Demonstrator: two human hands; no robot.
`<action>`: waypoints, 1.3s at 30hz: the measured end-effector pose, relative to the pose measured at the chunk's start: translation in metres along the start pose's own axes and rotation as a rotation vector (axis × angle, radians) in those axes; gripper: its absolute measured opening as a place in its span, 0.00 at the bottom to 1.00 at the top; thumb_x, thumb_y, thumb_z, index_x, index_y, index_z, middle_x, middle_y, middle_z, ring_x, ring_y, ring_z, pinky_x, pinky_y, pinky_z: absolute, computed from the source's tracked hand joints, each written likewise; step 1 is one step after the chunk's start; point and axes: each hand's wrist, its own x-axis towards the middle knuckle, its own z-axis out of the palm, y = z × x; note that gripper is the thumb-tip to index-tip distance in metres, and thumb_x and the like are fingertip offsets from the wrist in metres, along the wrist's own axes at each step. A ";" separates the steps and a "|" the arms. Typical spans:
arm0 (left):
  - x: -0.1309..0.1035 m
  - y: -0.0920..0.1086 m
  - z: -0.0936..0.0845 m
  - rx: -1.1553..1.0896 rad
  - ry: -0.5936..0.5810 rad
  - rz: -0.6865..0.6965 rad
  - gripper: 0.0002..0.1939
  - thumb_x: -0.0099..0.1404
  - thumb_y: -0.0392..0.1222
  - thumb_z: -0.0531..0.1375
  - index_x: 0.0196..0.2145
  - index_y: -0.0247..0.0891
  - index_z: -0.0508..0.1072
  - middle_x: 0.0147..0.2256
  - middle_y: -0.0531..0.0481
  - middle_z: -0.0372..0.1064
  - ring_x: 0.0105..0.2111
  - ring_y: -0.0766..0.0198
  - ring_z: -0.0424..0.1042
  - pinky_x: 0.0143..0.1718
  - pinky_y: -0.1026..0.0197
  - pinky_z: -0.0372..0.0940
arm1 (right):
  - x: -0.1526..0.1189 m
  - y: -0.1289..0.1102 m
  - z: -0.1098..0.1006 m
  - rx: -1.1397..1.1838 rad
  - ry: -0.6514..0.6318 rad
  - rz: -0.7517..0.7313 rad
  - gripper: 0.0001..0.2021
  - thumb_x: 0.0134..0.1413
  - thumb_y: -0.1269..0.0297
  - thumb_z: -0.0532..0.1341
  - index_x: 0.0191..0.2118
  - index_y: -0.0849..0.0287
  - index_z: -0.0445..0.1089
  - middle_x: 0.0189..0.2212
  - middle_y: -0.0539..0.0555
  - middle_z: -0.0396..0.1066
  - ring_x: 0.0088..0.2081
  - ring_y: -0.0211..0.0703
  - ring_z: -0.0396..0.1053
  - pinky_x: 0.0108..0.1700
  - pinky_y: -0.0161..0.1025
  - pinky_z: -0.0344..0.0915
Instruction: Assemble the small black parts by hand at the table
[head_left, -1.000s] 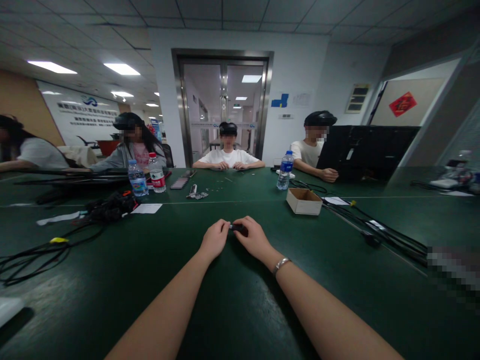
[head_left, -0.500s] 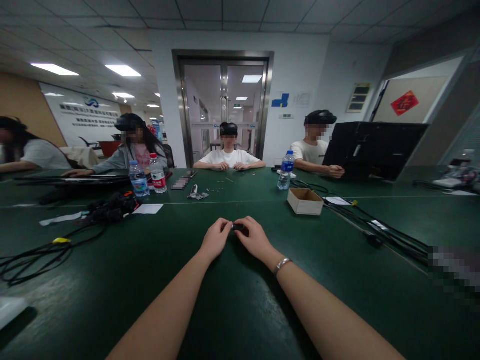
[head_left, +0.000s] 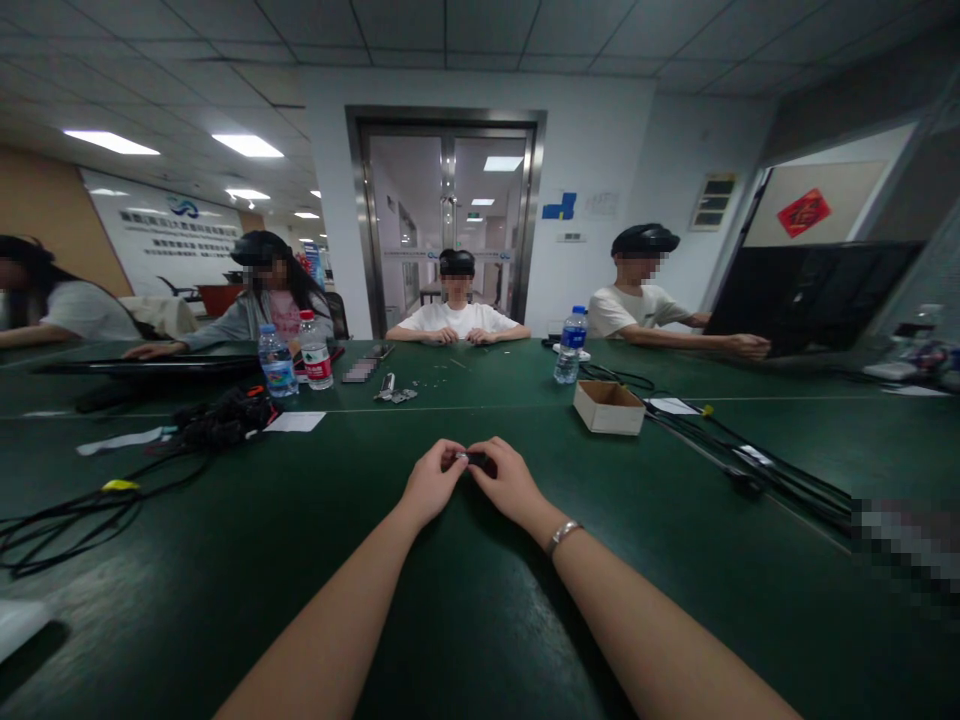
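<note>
My left hand (head_left: 433, 484) and my right hand (head_left: 507, 478) meet above the green table (head_left: 480, 620), fingertips close together. Between them is a small dark piece with a silvery end (head_left: 472, 458); its exact kind is too small to tell. My right thumb and fingers pinch the dark part. At the silvery end, my left thumb and fingers are closed in a pinch. Fingers cover much of the piece. A metal bracelet (head_left: 564, 536) circles my right wrist.
Right of my hands stand an open cardboard box (head_left: 609, 416), a water bottle (head_left: 571, 348) and black cables (head_left: 757, 480). Two bottles, cables (head_left: 67, 520) and small metal pieces (head_left: 396, 392) lie leftward. A co-worker at right grips a black monitor (head_left: 810, 295); others sit around.
More of the silvery end shows between my fingers, which have shifted slightly. At the right, the black monitor has moved rightward and tilted, with the co-worker's arm reaching further out.
</note>
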 end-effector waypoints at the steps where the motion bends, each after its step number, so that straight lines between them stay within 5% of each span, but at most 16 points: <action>1: 0.000 0.000 0.000 -0.004 -0.002 0.000 0.08 0.60 0.43 0.58 0.38 0.39 0.70 0.37 0.49 0.71 0.38 0.62 0.71 0.44 0.59 0.64 | 0.000 0.000 0.000 0.000 0.000 0.001 0.09 0.51 0.72 0.60 0.40 0.59 0.72 0.34 0.53 0.67 0.35 0.39 0.65 0.40 0.39 0.65; 12: -0.001 0.003 -0.002 -0.018 0.017 -0.026 0.11 0.60 0.48 0.58 0.35 0.38 0.71 0.34 0.49 0.72 0.36 0.62 0.71 0.39 0.61 0.63 | 0.000 -0.001 -0.001 0.015 -0.009 -0.005 0.09 0.51 0.73 0.60 0.40 0.58 0.72 0.35 0.53 0.67 0.36 0.39 0.65 0.40 0.39 0.65; 20: -0.005 0.017 -0.005 0.241 0.062 -0.110 0.25 0.62 0.62 0.50 0.23 0.39 0.68 0.21 0.54 0.65 0.24 0.64 0.65 0.28 0.62 0.56 | -0.001 -0.002 -0.001 0.055 -0.037 -0.037 0.14 0.48 0.77 0.60 0.41 0.57 0.71 0.37 0.52 0.67 0.39 0.40 0.66 0.43 0.39 0.65; 27: -0.001 0.010 -0.006 -0.142 0.036 0.009 0.16 0.62 0.47 0.56 0.47 0.41 0.69 0.40 0.48 0.71 0.39 0.62 0.71 0.43 0.60 0.64 | 0.002 0.006 0.000 0.050 0.060 0.052 0.10 0.47 0.74 0.61 0.37 0.58 0.71 0.34 0.51 0.67 0.35 0.38 0.65 0.39 0.38 0.64; 33: -0.003 0.012 -0.008 -0.099 -0.032 0.018 0.11 0.60 0.43 0.57 0.39 0.38 0.72 0.40 0.47 0.72 0.40 0.61 0.71 0.45 0.59 0.65 | 0.002 0.007 0.001 0.039 0.047 0.042 0.10 0.47 0.73 0.62 0.38 0.59 0.72 0.33 0.51 0.67 0.33 0.37 0.65 0.37 0.37 0.64; 36: 0.001 0.006 -0.005 -0.061 0.006 -0.033 0.14 0.62 0.47 0.56 0.42 0.38 0.71 0.38 0.47 0.72 0.39 0.61 0.71 0.44 0.59 0.65 | 0.002 0.006 0.001 0.036 0.026 0.027 0.12 0.47 0.73 0.62 0.40 0.59 0.72 0.35 0.53 0.68 0.35 0.39 0.66 0.39 0.38 0.65; 39: 0.012 0.013 0.000 -0.011 0.093 -0.095 0.24 0.63 0.49 0.55 0.56 0.41 0.63 0.38 0.47 0.70 0.37 0.62 0.70 0.44 0.57 0.64 | 0.004 0.008 0.002 0.053 0.033 0.066 0.14 0.47 0.73 0.62 0.43 0.59 0.71 0.36 0.53 0.68 0.35 0.39 0.67 0.39 0.38 0.66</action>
